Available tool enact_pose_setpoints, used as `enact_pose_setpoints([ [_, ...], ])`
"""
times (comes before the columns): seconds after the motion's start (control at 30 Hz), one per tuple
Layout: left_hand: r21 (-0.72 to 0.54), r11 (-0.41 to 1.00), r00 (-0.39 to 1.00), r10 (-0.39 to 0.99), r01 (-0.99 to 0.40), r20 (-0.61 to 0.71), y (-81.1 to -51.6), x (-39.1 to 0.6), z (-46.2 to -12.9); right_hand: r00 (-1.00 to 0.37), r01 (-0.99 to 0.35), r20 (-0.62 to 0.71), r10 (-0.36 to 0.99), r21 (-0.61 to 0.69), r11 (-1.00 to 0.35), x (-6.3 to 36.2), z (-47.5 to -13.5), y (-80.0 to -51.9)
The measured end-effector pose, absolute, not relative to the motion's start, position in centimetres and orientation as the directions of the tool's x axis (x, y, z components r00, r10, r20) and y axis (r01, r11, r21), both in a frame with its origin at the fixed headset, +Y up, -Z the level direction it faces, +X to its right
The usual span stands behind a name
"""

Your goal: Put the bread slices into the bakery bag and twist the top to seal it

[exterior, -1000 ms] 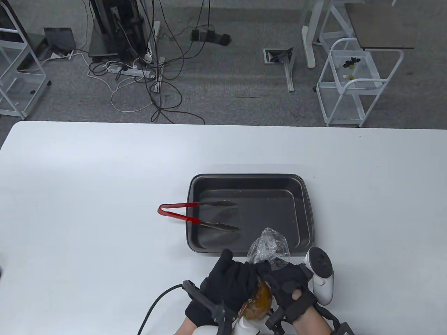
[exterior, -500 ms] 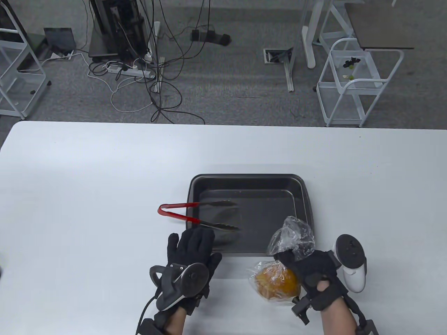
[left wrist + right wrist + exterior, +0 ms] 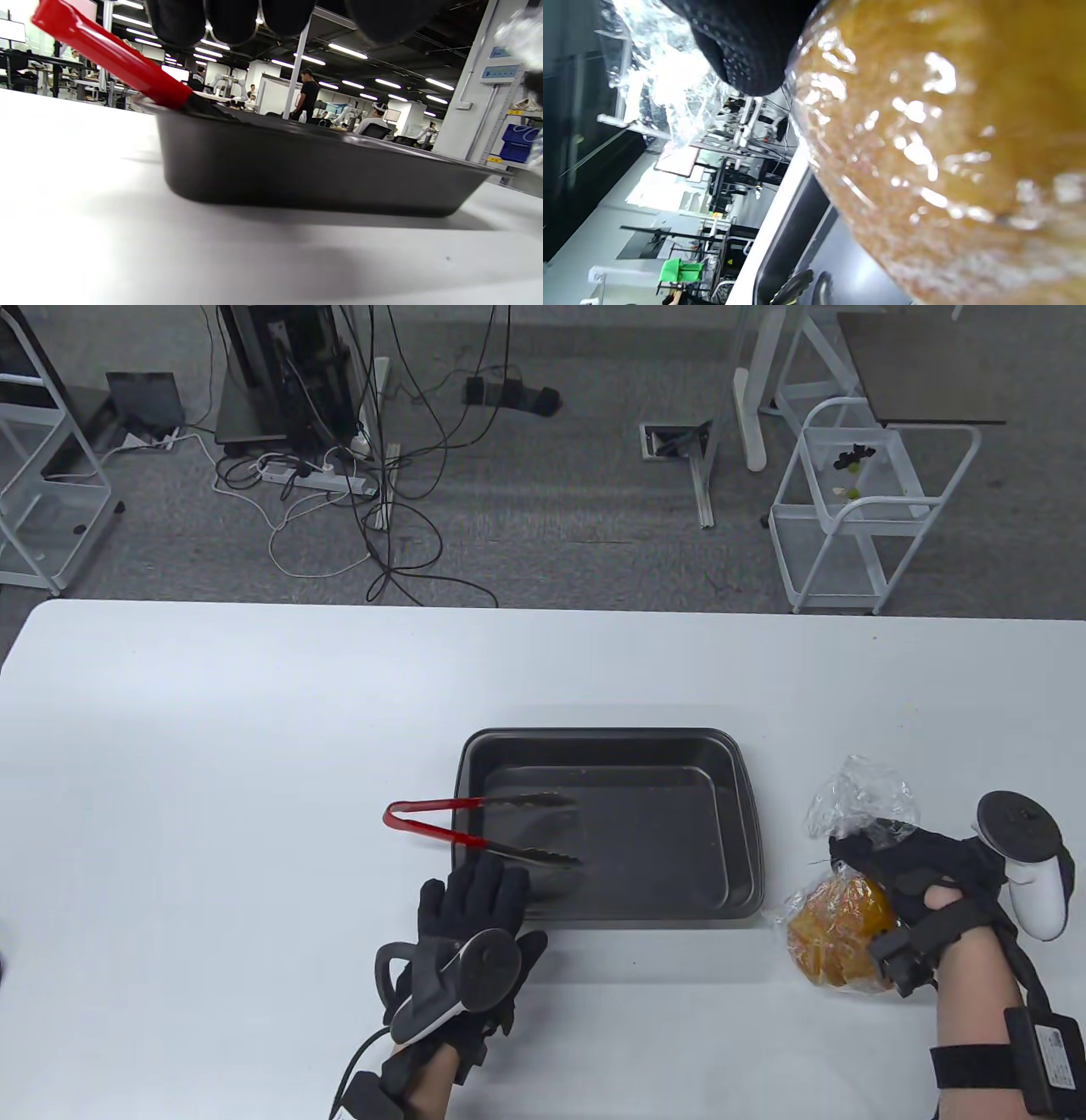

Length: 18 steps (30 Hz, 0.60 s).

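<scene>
At lower right of the table view, my right hand [image 3: 912, 869] grips the gathered neck of the bakery bag [image 3: 857, 899], its long axis running from the bread [image 3: 836, 933] up toward the crumpled top; my left hand [image 3: 471, 920], fingers straight, rests flat beside the black tray [image 3: 738, 780]

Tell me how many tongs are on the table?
1. The tongs lie at the tray's left side, red handle sticking out over the rim, tips inside, just beyond the left hand. None look hidden.
</scene>
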State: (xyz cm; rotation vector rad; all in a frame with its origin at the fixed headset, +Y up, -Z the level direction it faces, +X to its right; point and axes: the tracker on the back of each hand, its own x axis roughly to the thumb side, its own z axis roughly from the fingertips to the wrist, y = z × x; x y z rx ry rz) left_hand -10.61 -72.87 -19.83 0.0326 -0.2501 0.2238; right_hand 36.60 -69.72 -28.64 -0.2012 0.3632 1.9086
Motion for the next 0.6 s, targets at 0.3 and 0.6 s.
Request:
enact_pose_setpoints([
  [0.3, -0.025, 0.982, 0.947, 0.189, -0.189, 0.261, -73.3, -9.7, -19.9, -0.432, -0.902, -0.465, 0.773, 0.210, -0.378, 39.4, -33.1, -76.3],
  [0.6, -0.048, 0.988, 0.947, 0.155, -0.148, 0.281, -73.8, -8.6, -19.9, -0.742, -0.609, -0.514, 0.431, 0.249, -0.753, 38.3, -35.9, -77.3],
])
